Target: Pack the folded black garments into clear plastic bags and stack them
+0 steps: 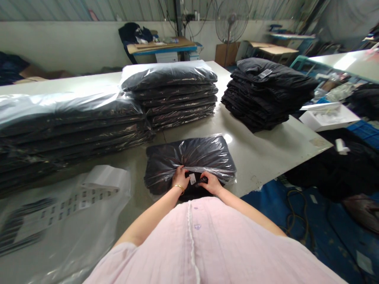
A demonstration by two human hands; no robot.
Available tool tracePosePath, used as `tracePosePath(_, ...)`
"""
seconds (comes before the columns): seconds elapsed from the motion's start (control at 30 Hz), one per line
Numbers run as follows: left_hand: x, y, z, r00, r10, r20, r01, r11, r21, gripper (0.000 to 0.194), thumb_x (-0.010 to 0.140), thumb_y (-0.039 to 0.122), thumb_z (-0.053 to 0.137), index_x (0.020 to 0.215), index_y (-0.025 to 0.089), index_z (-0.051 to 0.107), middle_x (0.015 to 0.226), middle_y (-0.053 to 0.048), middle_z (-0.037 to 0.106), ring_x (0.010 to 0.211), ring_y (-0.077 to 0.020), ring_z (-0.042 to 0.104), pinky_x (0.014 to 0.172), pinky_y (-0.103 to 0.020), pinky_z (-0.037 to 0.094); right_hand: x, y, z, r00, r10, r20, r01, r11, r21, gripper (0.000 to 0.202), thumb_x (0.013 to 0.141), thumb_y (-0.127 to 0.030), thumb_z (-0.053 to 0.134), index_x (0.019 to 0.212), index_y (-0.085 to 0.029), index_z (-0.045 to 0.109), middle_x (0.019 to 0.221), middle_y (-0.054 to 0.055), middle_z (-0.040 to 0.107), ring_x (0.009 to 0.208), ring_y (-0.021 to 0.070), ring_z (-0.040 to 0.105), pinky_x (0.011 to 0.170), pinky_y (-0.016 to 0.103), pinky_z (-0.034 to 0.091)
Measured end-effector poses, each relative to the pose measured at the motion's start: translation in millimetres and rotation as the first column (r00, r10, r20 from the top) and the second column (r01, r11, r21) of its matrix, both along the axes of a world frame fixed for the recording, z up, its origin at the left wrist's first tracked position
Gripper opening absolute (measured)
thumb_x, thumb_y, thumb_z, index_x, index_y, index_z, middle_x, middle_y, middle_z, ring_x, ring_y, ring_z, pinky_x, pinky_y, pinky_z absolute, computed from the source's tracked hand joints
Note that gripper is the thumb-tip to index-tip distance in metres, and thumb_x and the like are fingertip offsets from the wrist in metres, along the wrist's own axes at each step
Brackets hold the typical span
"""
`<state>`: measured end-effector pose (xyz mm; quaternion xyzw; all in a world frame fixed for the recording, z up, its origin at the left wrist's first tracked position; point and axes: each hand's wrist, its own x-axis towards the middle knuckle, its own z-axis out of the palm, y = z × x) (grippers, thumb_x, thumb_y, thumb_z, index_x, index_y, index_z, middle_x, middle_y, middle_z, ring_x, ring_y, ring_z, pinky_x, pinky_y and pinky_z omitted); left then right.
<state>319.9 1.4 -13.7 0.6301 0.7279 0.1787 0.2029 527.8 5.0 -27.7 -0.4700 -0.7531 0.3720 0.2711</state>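
In front of me lies a folded black garment point(161, 157) inside a clear plastic bag point(204, 152), its open edge facing my body. My left hand point(180, 179), with a gold bangle at the wrist, grips the bag's edge on the left of the opening. At the right of the opening, my right hand point(212, 183) pinches a bit of black fabric. A small white tag point(192, 179) shows on the garment between the two hands. The garment's part nearest my body is partly hidden by my shirt.
Bagged black garments are stacked at left point(89, 118) and behind point(177, 94). An unbagged stack of black garments point(263, 94) stands at the back right. Flat plastic bags with a label strip point(100, 193) lie at front left. The table point(284, 150) ends at right, beside a white box point(331, 118).
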Motion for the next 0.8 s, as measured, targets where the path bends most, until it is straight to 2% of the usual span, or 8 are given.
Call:
tracePosePath(0.3, -0.7, -1.2, 5.1, 0.999, -0.002, 0.038, 0.002, 1.0, -0.016, 0.025, 0.075, 0.022, 0.07, 0.099, 0.02, 0.064, 0.14, -0.009, 0.046, 0.126, -0.0287, 0.049, 0.108, -0.041, 0.039, 0.7, 1.4, -5.9, 1.0, 0.0, -0.013, 0.0, 1.0, 0.009, 0.023, 0.072, -0.028, 0.069, 0.092, -0.023, 0.059, 0.09, -0.001, 0.064, 0.085, 0.0182, 0.059, 0.082, 0.031, 0.045)
tracePosePath(0.4, -1.8, -1.0, 3.3, 0.999, -0.009, 0.038, 0.01, 1.0, -0.003, 0.026, 0.075, 0.022, 0.07, 0.1, 0.02, 0.065, 0.14, -0.009, 0.046, 0.127, -0.0293, 0.048, 0.108, -0.042, 0.039, -1.5, -2.2, -5.8, 1.0, -0.011, -0.01, 0.011, 0.999, 0.032, 0.031, 0.074, -0.025, 0.068, 0.103, -0.023, 0.059, 0.098, 0.001, 0.065, 0.092, 0.02, 0.06, 0.088, 0.034, 0.046)
tracePosePath(0.5, -5.6, -1.5, 0.8, 0.996, -0.06, 0.07, 0.057, 0.998, 0.038, 0.028, 0.075, 0.02, 0.069, 0.104, 0.018, 0.066, 0.141, -0.011, 0.046, 0.129, -0.0292, 0.047, 0.111, -0.041, 0.037, -5.5, -8.8, -1.9, 0.998, -0.055, 0.042, 0.049, 0.989, 0.136, 0.043, 0.076, -0.021, 0.067, 0.118, -0.023, 0.057, 0.115, 0.006, 0.062, 0.106, 0.0227, 0.057, 0.097, 0.036, 0.043)
tracePosePath(0.6, -11.3, -6.1, 1.1, 0.983, -0.146, 0.111, 0.136, 0.986, 0.098, 0.035, 0.077, 0.018, 0.067, 0.111, 0.017, 0.065, 0.146, -0.012, 0.041, 0.129, -0.0258, 0.048, 0.113, -0.039, 0.036, -8.5, -13.7, 4.3, 0.975, -0.133, 0.176, 0.079, 0.955, 0.286, 0.03, 0.079, -0.022, 0.066, 0.11, -0.022, 0.065, 0.124, 0.01, 0.057, 0.115, 0.0271, 0.051, 0.102, 0.04, 0.039)
tracePosePath(0.7, -17.7, -15.7, 5.5, 0.961, -0.261, 0.093, 0.241, 0.953, 0.184, 0.047, 0.077, 0.017, 0.066, 0.123, 0.019, 0.061, 0.155, -0.01, 0.03, 0.129, -0.0243, 0.049, 0.112, -0.04, 0.038, -7.6, -13.9, 10.6, 0.952, -0.097, 0.29, -0.018, 0.929, 0.371, 0.015, 0.085, -0.024, 0.061, 0.096, -0.023, 0.071, 0.123, 0.009, 0.059, 0.116, 0.0273, 0.05, 0.103, 0.042, 0.037)
tracePosePath(0.8, -23.8, -26.8, 11.9, 0.924, -0.382, -0.007, 0.373, 0.901, 0.223, 0.063, 0.072, 0.024, 0.073, 0.132, 0.021, 0.055, 0.16, -0.011, 0.018, 0.136, -0.0294, 0.04, 0.112, -0.044, 0.036, -4.6, -11.6, 16.3, 0.92, 0.066, 0.386, -0.214, 0.91, 0.355, 0.022, 0.085, -0.036, 0.064, 0.103, -0.025, 0.07, 0.126, 0.007, 0.06, 0.117, 0.0269, 0.051, 0.102, 0.042, 0.038)
